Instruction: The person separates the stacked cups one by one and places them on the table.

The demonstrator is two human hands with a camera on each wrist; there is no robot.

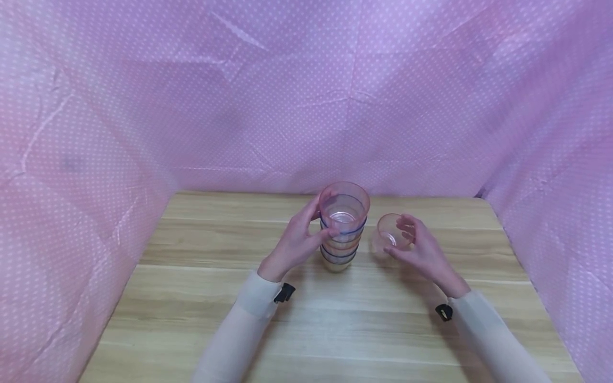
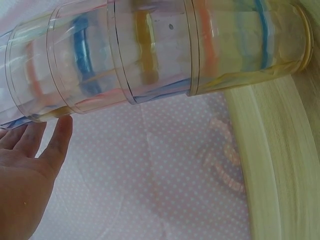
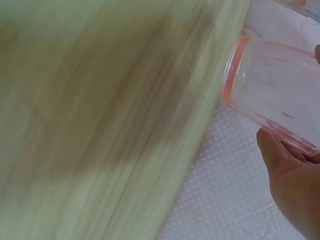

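Observation:
A tall stack of clear plastic cups (image 1: 342,250) with coloured rims and bands stands upright on the wooden table, its pinkish top cup uppermost. My left hand (image 1: 299,239) grips the stack near its top, thumb in front and fingers around the far side. In the left wrist view, yellow, blue and orange bands show through the nested cups (image 2: 150,55). To the right, my right hand (image 1: 421,252) holds a single clear cup (image 1: 387,234) with a pink rim, thumb on the near side. The right wrist view shows a pink ring at this cup's (image 3: 275,85) base end.
Under both hands is a light wooden table (image 1: 330,330). A pink cloth with white dots (image 1: 287,106) hangs behind the table and along both sides. Black clips (image 1: 284,292) sit at the wrists beside the pale sleeves (image 1: 234,340).

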